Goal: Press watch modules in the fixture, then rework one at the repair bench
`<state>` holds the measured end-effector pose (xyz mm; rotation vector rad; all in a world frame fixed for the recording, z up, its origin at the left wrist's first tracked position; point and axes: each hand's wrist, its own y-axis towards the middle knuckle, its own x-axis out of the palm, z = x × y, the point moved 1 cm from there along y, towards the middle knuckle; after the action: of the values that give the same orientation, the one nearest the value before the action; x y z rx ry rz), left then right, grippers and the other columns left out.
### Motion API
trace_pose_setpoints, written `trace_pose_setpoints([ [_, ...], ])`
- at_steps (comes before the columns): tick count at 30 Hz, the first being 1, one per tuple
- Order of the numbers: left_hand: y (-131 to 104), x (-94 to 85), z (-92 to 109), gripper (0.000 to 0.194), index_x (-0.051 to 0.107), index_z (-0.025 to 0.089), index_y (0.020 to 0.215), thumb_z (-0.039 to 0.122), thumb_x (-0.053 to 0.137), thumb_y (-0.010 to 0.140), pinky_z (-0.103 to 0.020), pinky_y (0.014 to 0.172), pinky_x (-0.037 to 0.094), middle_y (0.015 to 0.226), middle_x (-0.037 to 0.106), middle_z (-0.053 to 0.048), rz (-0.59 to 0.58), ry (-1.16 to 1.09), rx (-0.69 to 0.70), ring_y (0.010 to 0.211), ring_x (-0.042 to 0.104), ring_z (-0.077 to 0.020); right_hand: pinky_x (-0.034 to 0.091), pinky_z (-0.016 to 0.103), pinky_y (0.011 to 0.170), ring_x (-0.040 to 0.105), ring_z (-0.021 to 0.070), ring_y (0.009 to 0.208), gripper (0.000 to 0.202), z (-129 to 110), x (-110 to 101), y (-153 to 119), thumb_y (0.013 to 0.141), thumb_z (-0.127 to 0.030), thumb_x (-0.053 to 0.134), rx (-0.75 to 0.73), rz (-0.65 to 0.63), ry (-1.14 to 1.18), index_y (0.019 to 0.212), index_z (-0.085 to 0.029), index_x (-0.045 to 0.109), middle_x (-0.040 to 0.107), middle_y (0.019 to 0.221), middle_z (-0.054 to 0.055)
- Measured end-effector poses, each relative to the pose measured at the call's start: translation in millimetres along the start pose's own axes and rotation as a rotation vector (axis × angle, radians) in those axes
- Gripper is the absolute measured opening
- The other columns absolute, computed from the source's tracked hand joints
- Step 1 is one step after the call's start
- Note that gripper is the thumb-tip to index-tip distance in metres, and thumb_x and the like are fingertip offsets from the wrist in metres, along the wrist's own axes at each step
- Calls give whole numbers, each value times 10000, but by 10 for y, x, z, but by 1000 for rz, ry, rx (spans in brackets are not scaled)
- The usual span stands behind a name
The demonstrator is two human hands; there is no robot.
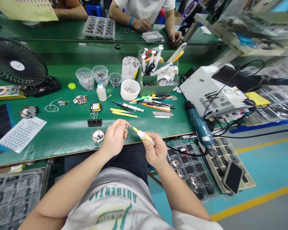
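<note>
My left hand (114, 138) is closed around a small metallic part (126, 127), mostly hidden by the fingers. In my right hand (156, 149) is a small white glue bottle (145, 136) with a yellow nozzle. Its tip points left and reaches close to the part; whether they touch I cannot tell. On the green bench left of my left hand lies a round watch-like assembly (98, 136). Behind that are a black binder clip (94, 122) and another round module with a yellow piece (96, 107).
Tweezers, a syringe (134, 108) and blades lie beyond my hands. Cups, a white tub (130, 90) and a green organizer (146, 91) stand behind them. A fan (16, 65) is at left; a heat gun (199, 123) hangs over the right edge. A co-worker's hands (141, 25) are across the bench.
</note>
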<state>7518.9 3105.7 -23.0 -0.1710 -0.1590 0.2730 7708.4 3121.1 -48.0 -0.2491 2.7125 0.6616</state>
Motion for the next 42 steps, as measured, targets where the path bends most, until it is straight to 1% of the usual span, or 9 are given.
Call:
trace_pose_setpoints([
  [6,-15,26,17,373,633,211,896,541,525,1031,-227,495,324,572,500,51,-11,-20,21,518,435,-116,571,293,627,694,177,675,274,14,6,1,1025,-470,659,6,-6,10,1111,-229,759,793,874,49],
  [10,-287,-268,72,499,668,214,1014,677,480,1029,-238,475,356,595,532,43,-19,-21,94,501,449,-126,572,293,627,693,170,671,310,45,-12,-7,1035,-495,644,28,-16,26,1127,-219,753,781,858,41],
  [12,-454,-564,111,445,707,213,1099,616,526,1044,-256,539,445,687,627,5,5,208,344,574,552,-140,579,304,640,701,175,684,332,56,-33,-9,1039,-509,636,49,-38,42,1143,-215,750,767,837,34],
  [15,-622,-1022,139,254,737,220,1124,411,759,959,-287,722,558,893,756,-42,98,811,677,759,704,-170,579,315,634,691,177,661,315,37,-51,8,1018,-496,681,85,-114,72,1151,-220,754,734,773,15],
  [19,-688,-1353,104,229,740,209,1131,367,755,966,-307,733,600,1136,793,-90,149,1268,783,847,778,-194,558,292,576,657,153,574,313,-65,20,98,984,-457,756,154,-174,174,1202,-237,707,722,745,-10],
  [22,-699,-1336,86,323,743,198,1180,461,719,994,-322,642,586,1245,789,-116,169,1396,734,777,785,-193,542,262,540,652,139,546,329,-173,153,208,930,-461,829,196,-167,312,1115,-251,657,726,735,-28],
  [27,-656,-1127,105,464,749,210,1258,581,694,985,-362,517,510,1270,812,-94,213,1519,684,628,749,-201,524,253,525,599,114,509,356,-274,392,386,879,-510,877,230,-176,362,997,-248,666,712,720,-36],
  [34,-555,-1111,121,254,767,230,1187,387,624,1049,-357,558,519,1246,826,-56,14,1477,775,652,753,-178,559,277,547,681,152,588,401,-249,547,433,926,-612,792,245,-181,283,1007,-236,677,761,764,10],
  [42,-560,-1151,101,247,762,237,1214,357,640,1036,-350,585,546,1254,814,-96,-45,1482,779,715,766,-199,561,256,484,692,150,538,350,-301,548,422,906,-550,845,157,-145,211,921,-243,678,787,735,8],
])
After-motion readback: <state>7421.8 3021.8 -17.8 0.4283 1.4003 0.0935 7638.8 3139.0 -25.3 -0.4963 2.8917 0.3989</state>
